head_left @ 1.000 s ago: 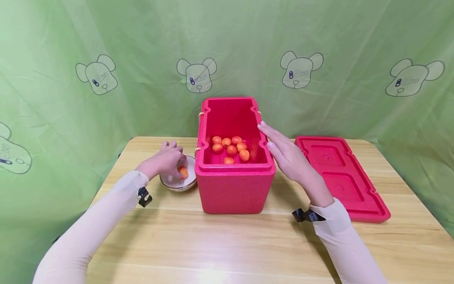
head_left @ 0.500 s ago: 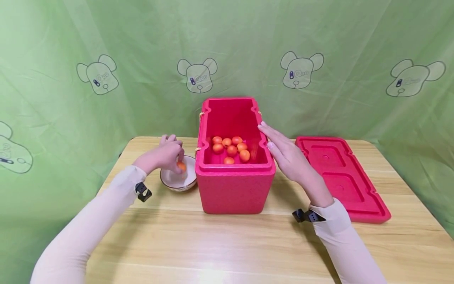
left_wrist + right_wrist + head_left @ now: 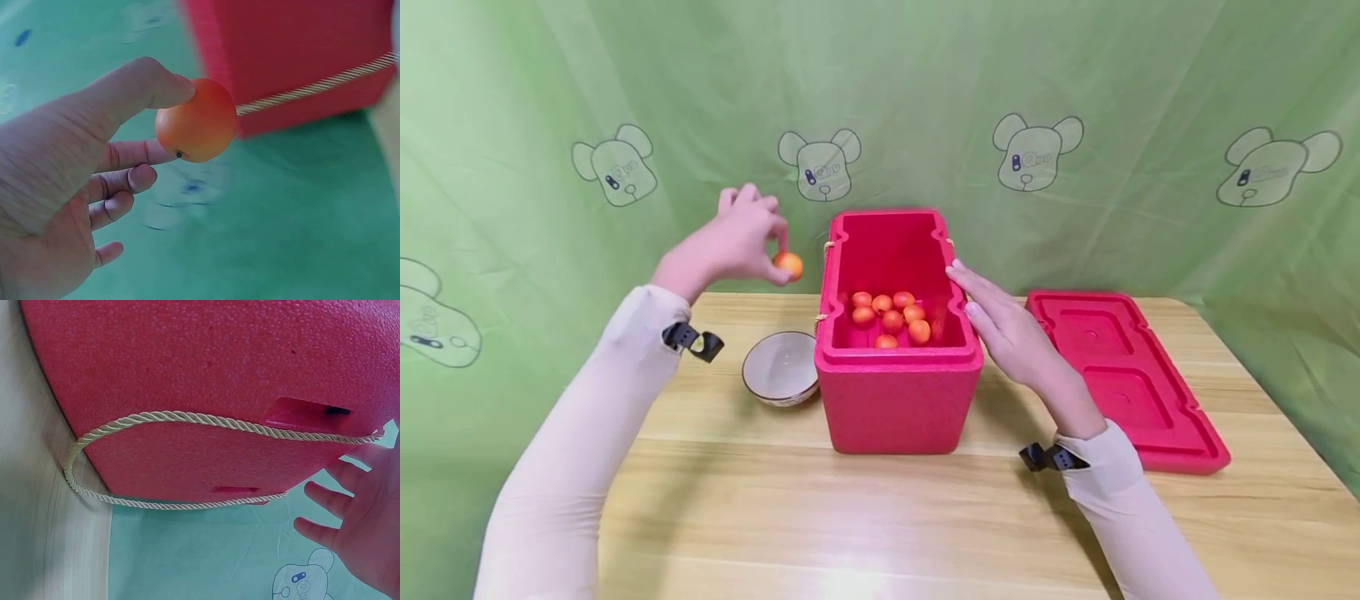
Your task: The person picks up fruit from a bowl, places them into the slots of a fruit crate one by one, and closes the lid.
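Observation:
Between thumb and index finger, my left hand (image 3: 741, 237) pinches a small round orange fruit (image 3: 199, 122) with a dark stem spot. It is held up in the air, left of the red foam box (image 3: 898, 408) and higher than the white bowl (image 3: 782, 367), whose visible inside holds nothing. Several similar orange fruits (image 3: 892, 322) lie on the box's floor. My right hand (image 3: 1011, 333) rests with fairly straight fingers along the box's right rim; in the right wrist view its fingers spread beside the box wall.
A red lid (image 3: 1127, 379) lies on the wooden table (image 3: 760, 517) right of the box. A twisted cord handle (image 3: 187, 419) hangs along the box's side. Behind the table hangs a green curtain (image 3: 925, 100) printed with bear heads.
My left hand has lifted the orange fruit up out of the bowl, well above it. The bowl's inside now shows bare. My right hand stays on the box rim.

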The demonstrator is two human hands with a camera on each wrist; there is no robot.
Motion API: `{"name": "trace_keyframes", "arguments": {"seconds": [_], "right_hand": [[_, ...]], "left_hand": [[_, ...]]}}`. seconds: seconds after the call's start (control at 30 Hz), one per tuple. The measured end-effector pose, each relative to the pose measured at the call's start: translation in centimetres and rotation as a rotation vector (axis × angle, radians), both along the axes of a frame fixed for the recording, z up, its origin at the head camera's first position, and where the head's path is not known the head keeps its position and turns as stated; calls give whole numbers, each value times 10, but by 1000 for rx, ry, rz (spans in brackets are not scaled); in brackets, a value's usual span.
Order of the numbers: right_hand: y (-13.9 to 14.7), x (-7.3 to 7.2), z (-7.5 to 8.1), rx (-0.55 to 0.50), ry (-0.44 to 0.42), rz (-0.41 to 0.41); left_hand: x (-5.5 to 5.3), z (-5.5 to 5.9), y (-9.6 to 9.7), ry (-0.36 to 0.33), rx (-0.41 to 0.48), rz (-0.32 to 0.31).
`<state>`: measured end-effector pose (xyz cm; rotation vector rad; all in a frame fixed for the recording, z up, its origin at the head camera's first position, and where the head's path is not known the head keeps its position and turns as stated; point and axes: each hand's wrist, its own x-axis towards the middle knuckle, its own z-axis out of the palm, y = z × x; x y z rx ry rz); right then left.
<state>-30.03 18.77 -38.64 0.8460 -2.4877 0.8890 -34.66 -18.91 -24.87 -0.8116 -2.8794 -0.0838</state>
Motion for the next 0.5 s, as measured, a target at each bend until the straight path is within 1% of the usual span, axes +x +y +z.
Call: {"name": "trace_keyframes", "arguments": {"seconds": [0.07, 0.13, 0.23, 0.3, 0.37, 0.5], "right_hand": [[1, 0, 0, 2, -2, -1], [2, 0, 0, 1, 1, -1], [2, 0, 0, -2, 1, 2], [3, 0, 0, -3, 0, 2], [3, 0, 0, -3, -6, 1], [2, -1, -1, -4, -8, 5]], "left_hand": [[1, 17, 10, 35, 6, -11], [3, 31, 22, 62, 8, -32], [4, 45, 43, 90, -6, -74], [3, 50, 58, 97, -20, -100], [1, 53, 72, 96, -39, -119], [-7, 52, 99, 88, -84, -135]]}}
